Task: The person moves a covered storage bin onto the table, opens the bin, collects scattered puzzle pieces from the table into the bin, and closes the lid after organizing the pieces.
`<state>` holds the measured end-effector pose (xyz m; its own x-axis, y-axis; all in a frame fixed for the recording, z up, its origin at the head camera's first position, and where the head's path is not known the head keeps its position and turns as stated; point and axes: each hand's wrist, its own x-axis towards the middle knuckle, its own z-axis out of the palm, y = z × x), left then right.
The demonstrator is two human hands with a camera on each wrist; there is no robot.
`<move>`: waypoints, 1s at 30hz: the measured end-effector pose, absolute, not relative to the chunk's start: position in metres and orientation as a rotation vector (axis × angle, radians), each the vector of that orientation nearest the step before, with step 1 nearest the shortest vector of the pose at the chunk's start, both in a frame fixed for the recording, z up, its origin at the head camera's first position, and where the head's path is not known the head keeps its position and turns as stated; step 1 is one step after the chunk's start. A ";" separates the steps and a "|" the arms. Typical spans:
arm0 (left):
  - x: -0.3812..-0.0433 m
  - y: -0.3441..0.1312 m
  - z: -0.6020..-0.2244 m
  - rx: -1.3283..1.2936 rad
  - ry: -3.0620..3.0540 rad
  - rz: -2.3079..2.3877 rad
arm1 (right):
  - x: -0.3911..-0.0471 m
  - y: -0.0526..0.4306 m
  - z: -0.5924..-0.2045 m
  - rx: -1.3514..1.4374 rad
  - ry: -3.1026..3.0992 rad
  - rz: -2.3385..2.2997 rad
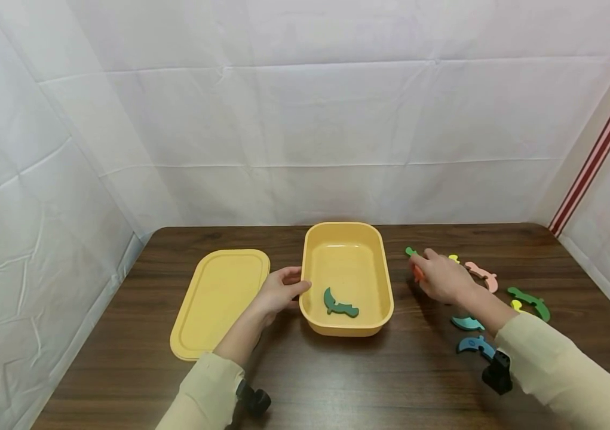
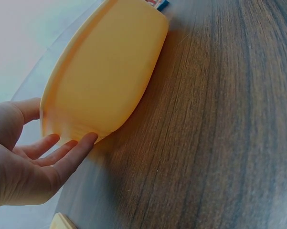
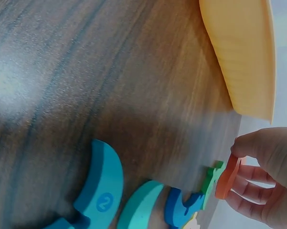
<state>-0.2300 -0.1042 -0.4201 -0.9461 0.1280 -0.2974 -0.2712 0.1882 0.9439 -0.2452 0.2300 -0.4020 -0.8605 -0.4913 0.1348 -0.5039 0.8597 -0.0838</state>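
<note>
A yellow tub stands mid-table with one dark green curved piece lying inside it. My left hand holds the tub's left side, thumb over the rim and fingertips against the outer wall. To the right of the tub, my right hand pinches an orange piece between thumb and fingers. A green piece shows just beyond that hand. In the right wrist view, a blue piece marked 2, a teal piece and a darker blue piece lie nearby.
Left of the tub lies a flat yellow lid. Near the right forearm are a pink piece, a long green piece and small yellow pieces. White sheeting hangs behind the wooden table.
</note>
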 end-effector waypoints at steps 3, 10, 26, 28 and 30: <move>-0.229 -0.104 -0.418 -0.119 2.145 1.825 | -0.246 0.231 -0.399 0.790 -2.922 0.170; -0.216 -0.101 -0.397 -0.112 2.150 1.800 | -0.248 0.228 -0.389 0.804 -2.891 0.157; -0.211 -0.102 -0.390 -0.105 2.145 1.812 | -0.253 0.211 -0.373 0.873 -2.809 0.127; -0.211 -0.102 -0.390 -0.107 2.146 1.811 | -0.253 0.208 -0.371 0.883 -2.802 0.133; -0.211 -0.103 -0.390 -0.107 2.146 1.811 | -0.253 0.205 -0.368 0.891 -2.793 0.142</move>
